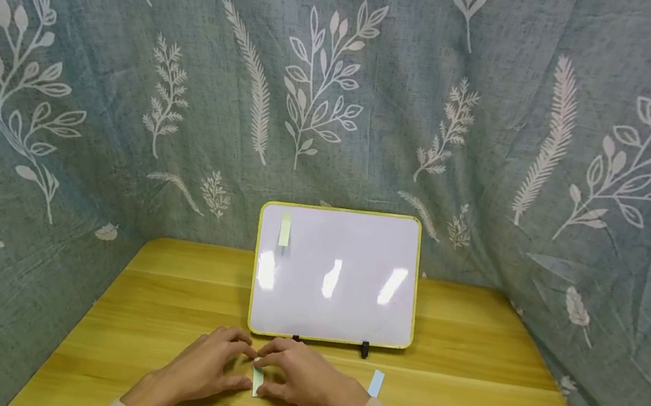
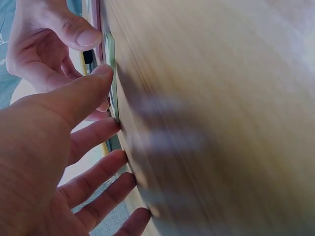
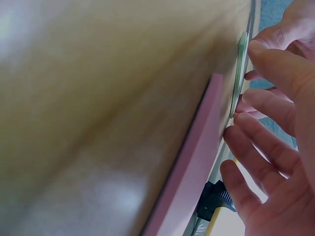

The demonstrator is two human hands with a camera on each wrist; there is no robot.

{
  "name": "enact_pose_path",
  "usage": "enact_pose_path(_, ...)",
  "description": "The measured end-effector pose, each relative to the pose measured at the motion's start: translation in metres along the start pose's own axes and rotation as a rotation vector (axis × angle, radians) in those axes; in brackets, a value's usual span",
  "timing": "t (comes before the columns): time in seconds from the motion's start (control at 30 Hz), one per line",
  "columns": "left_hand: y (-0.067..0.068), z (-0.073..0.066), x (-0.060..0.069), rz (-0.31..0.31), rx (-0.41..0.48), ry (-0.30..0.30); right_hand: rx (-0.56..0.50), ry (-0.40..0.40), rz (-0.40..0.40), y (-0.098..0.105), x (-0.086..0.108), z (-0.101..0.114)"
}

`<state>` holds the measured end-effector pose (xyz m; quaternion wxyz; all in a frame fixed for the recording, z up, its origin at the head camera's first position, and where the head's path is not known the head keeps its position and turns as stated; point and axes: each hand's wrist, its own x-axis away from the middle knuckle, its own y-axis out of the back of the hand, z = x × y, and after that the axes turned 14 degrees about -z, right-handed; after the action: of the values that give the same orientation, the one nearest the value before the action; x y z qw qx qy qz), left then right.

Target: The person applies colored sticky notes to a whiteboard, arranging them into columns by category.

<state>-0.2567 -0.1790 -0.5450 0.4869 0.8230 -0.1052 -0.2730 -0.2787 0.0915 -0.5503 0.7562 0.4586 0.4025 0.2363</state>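
Left hand (image 1: 205, 367): fingers spread, loosely bent, tips at left side of pale green strip (image 1: 258, 379); no grip seen. Right hand (image 1: 306, 377): thumb and fingers parted, tips at strip's right side; likewise no grip seen. Strip: flat on wooden table (image 1: 475, 387), between the hands, before whiteboard (image 1: 344, 248). Handling, as judged: paper, very light, flexible, readily creased; best lifted by one short end, thumb against forefinger
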Motion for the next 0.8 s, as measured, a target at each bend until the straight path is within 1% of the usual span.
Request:
enact_pose_path(0.1,0.0019,-0.0006,-0.0014,-0.003,-0.002,-0.007,0.004,0.004,-0.003,-0.0004,-0.0005,-0.0015)
enact_pose_path(0.33,0.0044,-0.0011,-0.0027,0.007,0.003,-0.01,-0.008,-0.014,0.005,-0.0008,-0.0011,-0.0027)
enact_pose_path(0.5,0.0044,-0.0017,-0.0018,0.002,0.0,-0.019,-0.006,-0.025,0.003,0.0,0.0007,0.0007)
enact_pose_path(0.63,0.0038,-0.0028,-0.0004,0.011,0.007,-0.015,-0.007,-0.04,0.012,0.0006,0.0017,0.002)
enact_pose_path(0.8,0.0031,-0.003,0.0001,0.019,0.011,-0.011,0.001,-0.036,0.023,0.0002,0.002,0.0012)
